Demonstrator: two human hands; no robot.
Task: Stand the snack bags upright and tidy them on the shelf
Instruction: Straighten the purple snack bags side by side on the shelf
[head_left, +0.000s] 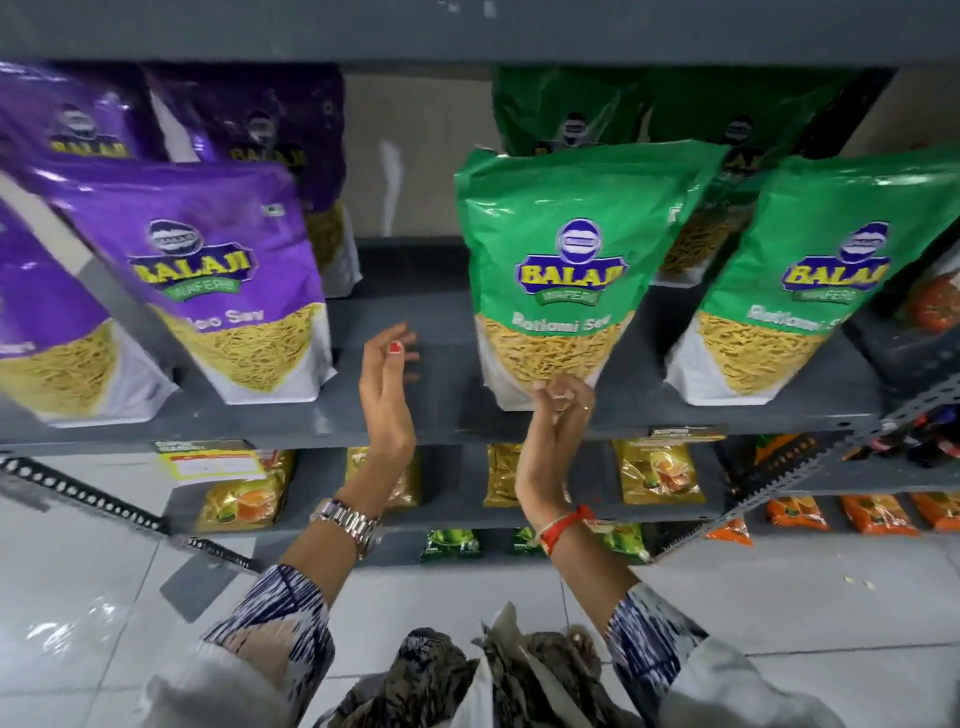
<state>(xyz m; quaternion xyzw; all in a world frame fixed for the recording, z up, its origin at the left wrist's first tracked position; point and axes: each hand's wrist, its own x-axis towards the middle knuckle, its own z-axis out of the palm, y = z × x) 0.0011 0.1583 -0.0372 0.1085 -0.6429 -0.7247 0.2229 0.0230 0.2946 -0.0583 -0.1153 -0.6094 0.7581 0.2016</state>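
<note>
Now — right hand (558, 410) fingers pinch bottom of middle green bag (561, 270), upright on shelf (415, 415) | left hand (387, 384) loose, empty | purple bags (218, 280) lean — need straightening

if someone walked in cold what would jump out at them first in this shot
The bright green snack bag standing mid-shelf grabs the eye first, with the right hand touching its bottom edge; whether the fingers pinch it is hard to tell. The left hand is raised open over the bare gap in the grey shelf. Further left stands a purple snack bag, and a second green bag sits at the right.
</note>
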